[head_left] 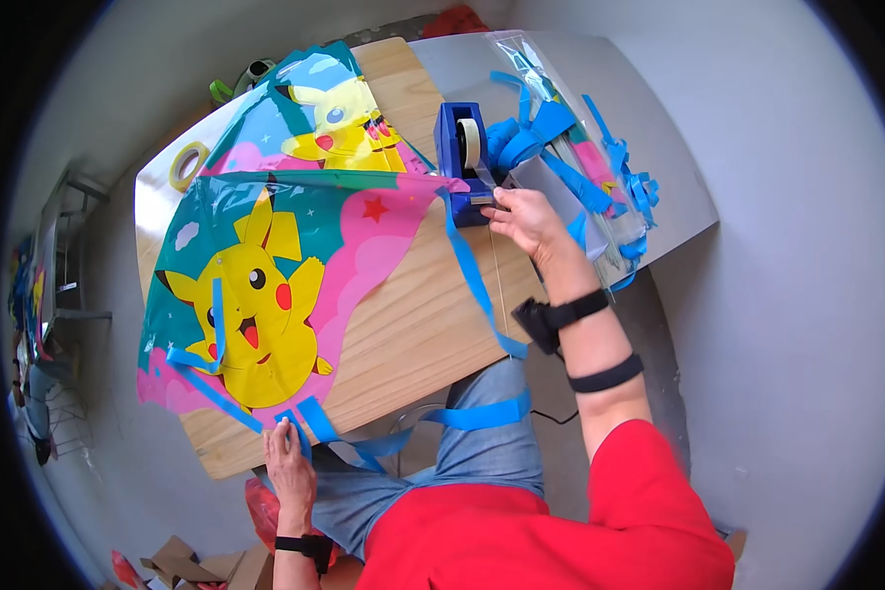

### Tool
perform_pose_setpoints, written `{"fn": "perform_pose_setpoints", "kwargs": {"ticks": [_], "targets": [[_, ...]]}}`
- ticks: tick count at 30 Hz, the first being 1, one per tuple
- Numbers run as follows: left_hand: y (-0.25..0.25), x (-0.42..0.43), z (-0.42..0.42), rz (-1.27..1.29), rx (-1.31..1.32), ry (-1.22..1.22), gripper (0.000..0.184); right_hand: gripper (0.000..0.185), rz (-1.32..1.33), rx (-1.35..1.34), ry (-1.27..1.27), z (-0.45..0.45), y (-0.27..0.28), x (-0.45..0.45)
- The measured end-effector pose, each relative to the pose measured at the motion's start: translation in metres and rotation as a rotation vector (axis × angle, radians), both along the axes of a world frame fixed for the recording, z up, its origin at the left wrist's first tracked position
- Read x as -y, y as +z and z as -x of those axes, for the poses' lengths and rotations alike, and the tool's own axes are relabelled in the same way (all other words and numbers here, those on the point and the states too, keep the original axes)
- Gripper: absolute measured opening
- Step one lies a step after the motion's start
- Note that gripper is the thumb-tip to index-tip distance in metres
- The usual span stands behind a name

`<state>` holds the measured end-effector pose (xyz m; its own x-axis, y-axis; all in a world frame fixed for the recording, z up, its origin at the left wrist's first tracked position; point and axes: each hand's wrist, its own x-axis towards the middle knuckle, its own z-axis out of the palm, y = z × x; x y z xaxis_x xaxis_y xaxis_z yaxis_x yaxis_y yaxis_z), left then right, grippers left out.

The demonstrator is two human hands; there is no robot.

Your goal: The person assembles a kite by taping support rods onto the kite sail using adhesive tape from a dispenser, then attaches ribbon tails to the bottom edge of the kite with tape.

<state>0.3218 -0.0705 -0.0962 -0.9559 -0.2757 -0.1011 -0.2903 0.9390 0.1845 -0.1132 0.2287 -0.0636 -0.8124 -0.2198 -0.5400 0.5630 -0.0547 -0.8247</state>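
Note:
A kite (354, 231) printed with a yellow cartoon character lies across the wooden board in front of me. At its lower corner, my left hand (290, 467) presses its fingers together on a blue ribbon (287, 433) against the kite's edge. My right hand (526, 221) is closed in a pinch on the end of the clear tape (486, 179) at the front of the blue tape dispenser (448, 147). A long blue ribbon strip (477, 415) loops over my lap and up toward the dispenser.
Another printed kite (310, 74) lies behind at the top left, near a yellow tape roll (189, 165). Bunched blue ribbons (546, 128) and a clear plastic bag (521, 54) lie on the grey table (674, 192). Cardboard (182, 560) is on the floor at lower left.

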Motion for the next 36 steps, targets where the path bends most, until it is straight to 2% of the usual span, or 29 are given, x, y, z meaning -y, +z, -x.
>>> {"fn": "perform_pose_setpoints", "kwargs": {"ticks": [4,7,11,13,16,19,22,25,28,34,36], "targets": [[-0.001,-0.002,-0.001,-0.018,0.009,0.016,0.047,0.019,0.013,-0.14,-0.171,-0.028,-0.045,0.008],[-0.002,0.0,-0.003,-0.036,0.005,0.006,0.05,0.018,0.037,-0.171,-0.266,-0.043,-0.059,0.013],[0.0,-0.001,-0.001,-0.023,0.02,0.003,0.051,0.016,0.283,-0.201,-0.26,-0.048,-0.071,0.011],[0.001,-0.001,-0.001,-0.021,0.024,0.006,0.051,0.022,0.359,-0.2,-0.278,-0.045,-0.077,0.011],[0.0,-0.001,-0.002,-0.038,0.017,0.019,0.052,0.044,0.278,-0.152,-0.376,-0.062,-0.061,0.018],[-0.002,-0.001,-0.003,-0.041,0.018,0.019,0.053,0.061,0.208,-0.056,-0.398,-0.079,-0.085,0.009],[0.0,-0.002,-0.003,-0.04,0.036,0.023,0.055,0.063,0.183,-0.125,-0.354,-0.087,-0.085,0.014],[0.003,-0.004,-0.002,-0.044,0.052,0.022,0.055,0.042,0.274,-0.046,-0.415,-0.073,-0.065,0.024],[0.002,-0.001,-0.004,-0.05,0.059,0.021,0.058,0.03,0.301,0.043,-0.469,-0.064,-0.064,0.03],[0.003,-0.003,-0.003,-0.064,0.063,0.024,0.061,0.023,0.354,-0.078,-0.546,-0.07,-0.077,0.034],[0.004,-0.003,-0.003,-0.062,0.065,0.018,0.061,0.024,0.227,-0.242,-0.524,-0.062,-0.092,0.035]]}}
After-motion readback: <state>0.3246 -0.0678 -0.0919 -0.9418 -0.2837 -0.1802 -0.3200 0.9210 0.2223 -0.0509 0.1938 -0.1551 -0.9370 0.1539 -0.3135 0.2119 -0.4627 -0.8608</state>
